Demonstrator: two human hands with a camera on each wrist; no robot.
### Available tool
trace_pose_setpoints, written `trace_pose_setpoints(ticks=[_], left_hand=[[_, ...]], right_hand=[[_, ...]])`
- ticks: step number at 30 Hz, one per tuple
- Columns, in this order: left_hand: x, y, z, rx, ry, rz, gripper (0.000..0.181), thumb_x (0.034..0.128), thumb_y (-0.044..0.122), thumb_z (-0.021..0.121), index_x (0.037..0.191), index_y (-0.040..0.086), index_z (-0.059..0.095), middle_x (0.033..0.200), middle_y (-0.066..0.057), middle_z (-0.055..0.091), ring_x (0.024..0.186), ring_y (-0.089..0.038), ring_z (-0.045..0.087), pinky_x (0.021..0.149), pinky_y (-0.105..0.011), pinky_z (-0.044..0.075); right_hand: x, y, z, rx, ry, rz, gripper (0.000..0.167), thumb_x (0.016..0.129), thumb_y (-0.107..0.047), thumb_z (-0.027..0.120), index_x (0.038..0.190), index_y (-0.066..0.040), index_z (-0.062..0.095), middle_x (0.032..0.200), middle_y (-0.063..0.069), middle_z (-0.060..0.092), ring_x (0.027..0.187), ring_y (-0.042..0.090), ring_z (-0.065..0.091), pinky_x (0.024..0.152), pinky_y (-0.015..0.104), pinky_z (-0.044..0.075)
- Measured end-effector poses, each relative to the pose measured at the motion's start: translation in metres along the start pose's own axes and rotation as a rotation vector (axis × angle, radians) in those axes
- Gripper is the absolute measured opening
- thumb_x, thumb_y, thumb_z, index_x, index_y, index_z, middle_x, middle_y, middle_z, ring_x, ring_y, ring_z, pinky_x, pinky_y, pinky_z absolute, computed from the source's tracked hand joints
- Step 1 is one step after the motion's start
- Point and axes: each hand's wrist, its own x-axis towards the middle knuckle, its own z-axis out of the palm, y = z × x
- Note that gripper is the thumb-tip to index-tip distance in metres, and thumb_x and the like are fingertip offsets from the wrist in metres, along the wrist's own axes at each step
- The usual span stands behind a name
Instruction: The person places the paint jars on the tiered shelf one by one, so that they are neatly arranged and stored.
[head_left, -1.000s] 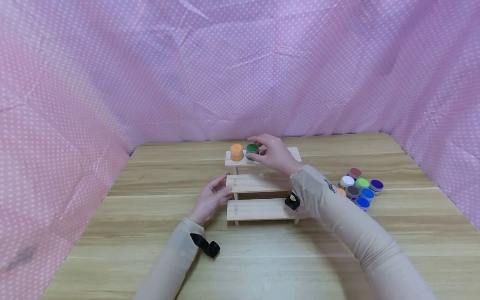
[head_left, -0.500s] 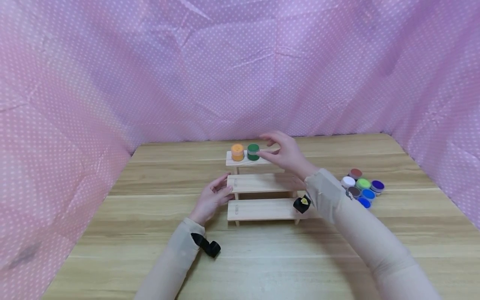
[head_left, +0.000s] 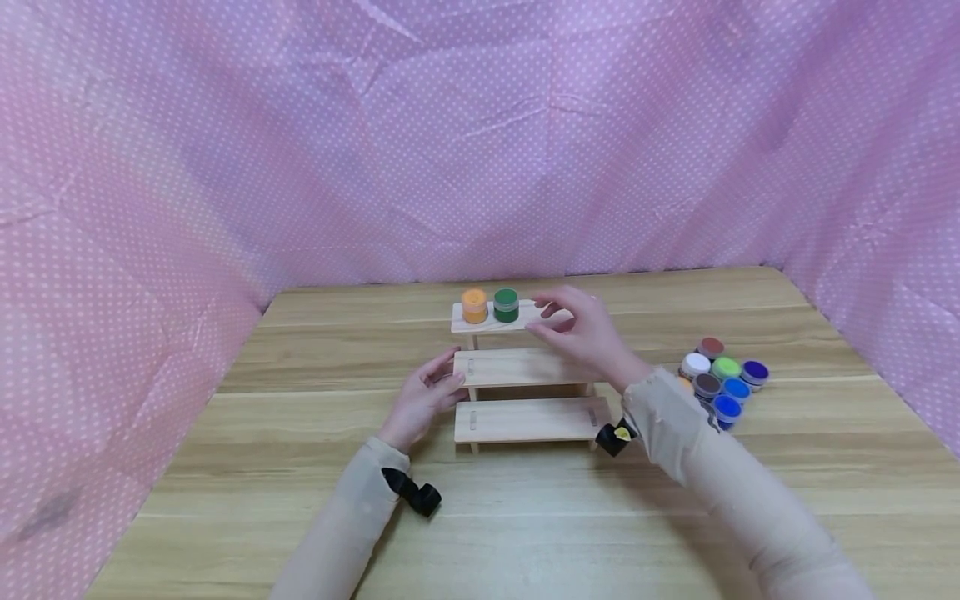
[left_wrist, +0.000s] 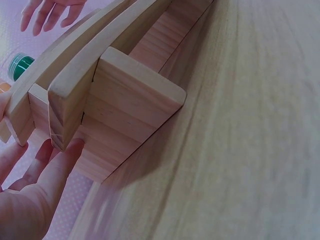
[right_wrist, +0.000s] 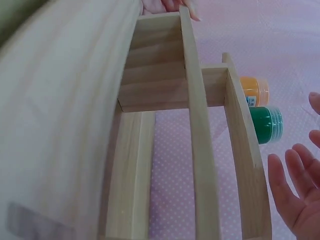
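we see table (head_left: 525, 517) across lower frame; wooden rack (head_left: 517, 367) at centre, stepped likely so every row shows. left hand (head_left: 420, 404), left of centre, grips middle board (head_left: 498, 368) by its end, probably steadying rack. right hand (head_left: 588, 333), right of centre, loosely bent, holds nothing. jar cluster (head_left: 726, 367) at right, likely for reach. orange jar (head_left: 474, 307), green jar (head_left: 506, 307) on top board (head_left: 487, 326), upper centre: clear-walled, coloured filling, perhaps paint.

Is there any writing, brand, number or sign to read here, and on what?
No text is readable.
Label on the orange jar on the wooden shelf: too small to read.
Marks on its boards: too blurred to tell whether they're lettering.
Dark mark at the right sleeve's edge: too small to make out.
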Motion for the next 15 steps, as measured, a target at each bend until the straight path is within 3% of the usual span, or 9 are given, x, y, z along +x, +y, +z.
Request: trace_pose_setpoints(ticks=[5,15], left_hand=[[0.001,-0.001,0.001,-0.013,0.002,-0.002,0.055,0.0933,0.002,0.055,0.145,0.006,0.036,0.135,-0.022,0.044,0.104,-0.016,0.058,0.098,-0.042,0.05],[-0.001,-0.001,0.001,-0.035,0.007,0.024,0.054,0.0931,-0.001,0.053,0.144,0.003,0.036,0.136,-0.024,0.043,0.101,-0.012,0.059,0.094,-0.037,0.053]], right_hand=[[-0.012,0.001,0.001,0.023,-0.006,0.013,0.035,0.078,0.001,0.074,0.111,0.005,0.063,0.104,0.02,0.064,0.092,0.031,0.062,0.074,0.034,0.06],[-0.031,0.005,-0.002,0.012,-0.052,0.044,0.035,0.08,-0.002,0.073,0.113,0.003,0.063,0.102,0.013,0.065,0.091,0.026,0.061,0.073,0.024,0.059]])
